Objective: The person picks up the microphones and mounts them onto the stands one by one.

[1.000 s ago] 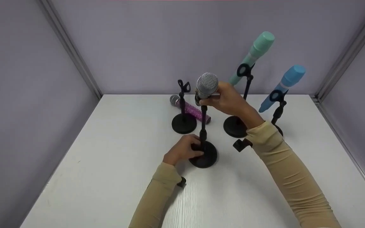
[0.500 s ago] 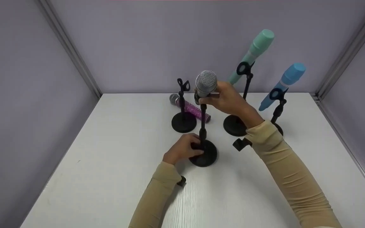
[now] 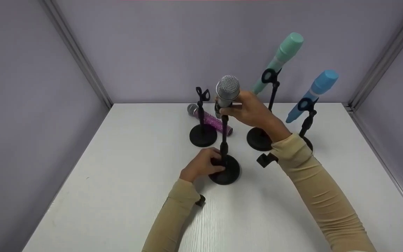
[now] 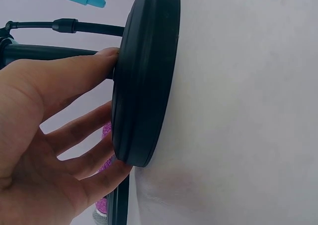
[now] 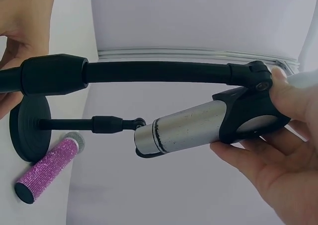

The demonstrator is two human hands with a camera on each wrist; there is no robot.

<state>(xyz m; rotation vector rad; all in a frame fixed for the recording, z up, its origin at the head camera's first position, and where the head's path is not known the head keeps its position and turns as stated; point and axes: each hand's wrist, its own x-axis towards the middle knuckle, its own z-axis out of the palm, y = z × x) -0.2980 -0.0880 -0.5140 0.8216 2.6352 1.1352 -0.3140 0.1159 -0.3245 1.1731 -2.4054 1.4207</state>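
A silver microphone (image 3: 227, 89) sits tilted in the clip of a black microphone stand (image 3: 224, 131). My right hand (image 3: 250, 108) holds this microphone near its mesh head, at the clip. In the right wrist view its silver body (image 5: 191, 126) passes through the clip (image 5: 253, 118), the thumb on one side and fingers on the other. Low down, my left hand (image 3: 203, 162) grips the stand's round base (image 3: 231, 171), thumb and fingers on either side of the post. The left wrist view has the thumb and fingertips touching the base (image 4: 146, 81), which rests on the table.
Behind stands a black stand (image 3: 203, 135) with no microphone in its clip; a pink glittery microphone (image 3: 215, 122) lies beside it. To the right, a green microphone (image 3: 287, 49) and a blue microphone (image 3: 322, 84) sit in stands. Walls border the white table (image 3: 117, 168).
The silver microphone's head has risen slightly relative to the stand, with my right hand on it. My left hand and the base have stayed in place.
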